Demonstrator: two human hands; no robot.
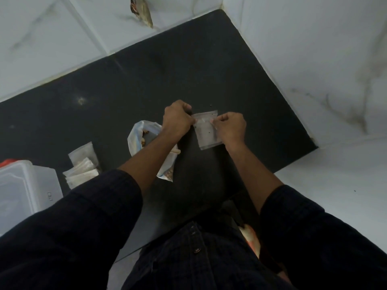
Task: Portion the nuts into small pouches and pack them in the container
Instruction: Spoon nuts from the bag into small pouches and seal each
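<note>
Seen from above, over dark sleeves: a black counter (pixel 146 84) set into a corner of pale marble-look tile. Near the middle of the counter, toward its right edge, a small clear pouch (pixel 206 130) lying flat and looking empty, with the mouth toward the far edge. Left hand (pixel 178 120) pinching the pouch's upper left corner, fingers curled tight; right hand (pixel 230 125) pinching the upper right edge, fingers likewise curled on the plastic. Likely pulling the mouth apart, ready for filling. Just left of the left forearm, a white plastic bag of nuts (pixel 142 137), open and slumped, brown nuts showing inside. Further left, near the front edge, a loose stack of small pouches (pixel 81 170), some apparently already filled. At the front left corner, a translucent lidded container (pixel 25 189) with a red part behind it. Possible trouble: thin film slipping out of either pinch, or the zip strip staying stuck, so the mouth not spreading; a left elbow or forearm brushing the slumped bag and spilling nuts across the counter; an overfilled pouch failing to seal.
</note>
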